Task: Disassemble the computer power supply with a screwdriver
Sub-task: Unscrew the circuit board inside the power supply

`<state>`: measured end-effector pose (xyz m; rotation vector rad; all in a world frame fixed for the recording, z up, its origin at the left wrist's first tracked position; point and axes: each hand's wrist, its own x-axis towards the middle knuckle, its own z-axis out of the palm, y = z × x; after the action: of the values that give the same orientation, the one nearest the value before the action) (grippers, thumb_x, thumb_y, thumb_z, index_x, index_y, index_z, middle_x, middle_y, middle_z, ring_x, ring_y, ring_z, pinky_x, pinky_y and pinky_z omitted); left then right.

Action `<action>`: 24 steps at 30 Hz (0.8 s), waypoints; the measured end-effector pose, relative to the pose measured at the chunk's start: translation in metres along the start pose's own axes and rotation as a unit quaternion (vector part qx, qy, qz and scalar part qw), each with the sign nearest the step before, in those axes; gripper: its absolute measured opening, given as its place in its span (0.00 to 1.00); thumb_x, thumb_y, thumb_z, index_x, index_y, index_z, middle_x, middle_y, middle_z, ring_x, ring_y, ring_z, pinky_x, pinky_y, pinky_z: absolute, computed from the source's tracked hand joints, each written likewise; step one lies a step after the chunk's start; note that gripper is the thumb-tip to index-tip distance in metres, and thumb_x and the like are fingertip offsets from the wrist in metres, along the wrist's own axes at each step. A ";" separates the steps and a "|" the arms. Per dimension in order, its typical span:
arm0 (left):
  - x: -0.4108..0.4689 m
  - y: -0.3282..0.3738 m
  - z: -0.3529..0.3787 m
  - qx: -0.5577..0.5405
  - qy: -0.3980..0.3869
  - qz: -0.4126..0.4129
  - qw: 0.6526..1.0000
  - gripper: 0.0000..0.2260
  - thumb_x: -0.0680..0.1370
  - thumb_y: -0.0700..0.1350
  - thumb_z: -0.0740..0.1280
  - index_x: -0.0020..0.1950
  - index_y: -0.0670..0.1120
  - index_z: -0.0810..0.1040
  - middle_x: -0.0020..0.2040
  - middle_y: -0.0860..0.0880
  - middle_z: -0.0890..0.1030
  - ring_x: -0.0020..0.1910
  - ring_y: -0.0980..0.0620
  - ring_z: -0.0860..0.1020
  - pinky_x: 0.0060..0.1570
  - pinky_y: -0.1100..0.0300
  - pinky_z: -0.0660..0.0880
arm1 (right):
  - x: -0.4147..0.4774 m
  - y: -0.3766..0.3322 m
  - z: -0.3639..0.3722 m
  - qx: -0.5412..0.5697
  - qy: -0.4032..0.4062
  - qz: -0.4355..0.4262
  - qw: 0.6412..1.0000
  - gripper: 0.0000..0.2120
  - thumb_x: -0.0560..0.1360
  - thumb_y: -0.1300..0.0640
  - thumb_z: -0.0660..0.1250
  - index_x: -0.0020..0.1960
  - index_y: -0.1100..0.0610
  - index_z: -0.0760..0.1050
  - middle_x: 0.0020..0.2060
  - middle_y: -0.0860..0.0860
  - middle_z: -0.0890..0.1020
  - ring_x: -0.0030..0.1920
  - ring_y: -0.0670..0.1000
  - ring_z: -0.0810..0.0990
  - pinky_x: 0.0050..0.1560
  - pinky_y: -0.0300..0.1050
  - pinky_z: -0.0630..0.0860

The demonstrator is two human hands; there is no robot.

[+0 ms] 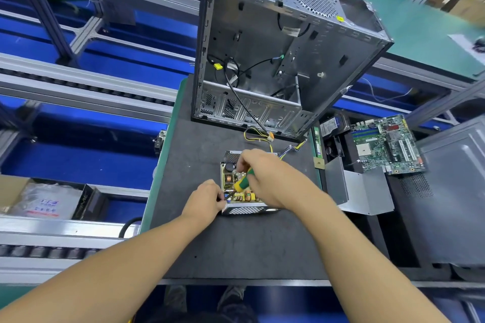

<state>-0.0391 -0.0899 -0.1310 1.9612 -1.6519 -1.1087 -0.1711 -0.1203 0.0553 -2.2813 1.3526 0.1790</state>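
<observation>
- Power supply (pixel 246 210): lid off, circuit board exposed, perforated metal wall facing the near edge. It sits flat on the dark mat around the middle of the table (pixel 236 249).
- Screwdriver (pixel 242 182): green and yellow handle, angled down toward the supply's near-left corner.
- Right hand (pixel 265 176): over the open supply, fingers wrapped round the screwdriver handle.
- Left hand (pixel 206 200): at the supply's near-left corner, fingertips pinching the dark shaft close to the tip. The tip itself is hidden by the fingers.
- Yellow and black cable bundle (pixel 258 134): runs from the far side of the supply toward the far edge of the table.
- Computer case (pixel 275 47): stripped, open side facing the camera, standing at the far edge with loose black wires inside.
- Off the right edge of the table: motherboard (pixel 385 144), a hard drive (pixel 331 125), and a bent grey metal cover (pixel 363 191) just beside the edge.
- Off the left edge: a bagged item in a cardboard box (pixel 44 200) on the conveyor frame.
</observation>
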 end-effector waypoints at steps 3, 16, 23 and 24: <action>0.004 0.002 -0.003 0.002 -0.007 -0.018 1.000 0.06 0.75 0.40 0.70 0.37 0.44 0.78 0.48 0.47 0.77 0.43 0.45 0.79 0.42 0.56 0.73 | -0.003 0.008 -0.016 0.021 0.012 0.010 1.000 0.13 0.77 0.67 0.57 0.57 0.54 0.73 0.56 0.49 0.75 0.53 0.50 0.73 0.53 0.45 0.71; 0.013 0.012 -0.010 0.031 -0.052 -0.059 0.996 0.05 0.75 0.39 0.68 0.44 0.39 0.82 0.44 0.40 0.83 0.44 0.42 0.81 0.42 0.55 0.75 | 0.000 0.022 -0.010 0.063 0.015 0.026 0.998 0.11 0.78 0.65 0.59 0.55 0.51 0.72 0.54 0.47 0.75 0.49 0.50 0.74 0.49 0.45 0.71; 0.020 0.010 -0.019 -0.022 -0.046 -0.100 0.994 0.02 0.75 0.40 0.70 0.44 0.42 0.82 0.41 0.43 0.85 0.38 0.48 0.81 0.46 0.57 0.80 | 0.007 0.021 -0.005 0.076 0.015 0.023 0.997 0.11 0.78 0.65 0.59 0.54 0.51 0.72 0.53 0.45 0.74 0.49 0.49 0.74 0.47 0.45 0.71; 0.020 0.010 -0.020 -0.027 -0.052 -0.101 0.993 0.02 0.75 0.39 0.70 0.43 0.43 0.81 0.39 0.43 0.85 0.38 0.49 0.81 0.45 0.58 0.80 | 0.009 0.021 -0.005 0.079 0.016 0.025 0.996 0.11 0.78 0.65 0.59 0.54 0.51 0.72 0.53 0.45 0.74 0.49 0.49 0.74 0.48 0.46 0.72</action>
<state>-0.0309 -0.1153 -0.1179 2.1053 -1.4795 -1.3351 -0.1849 -0.1376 0.0497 -2.1299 1.3887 0.0511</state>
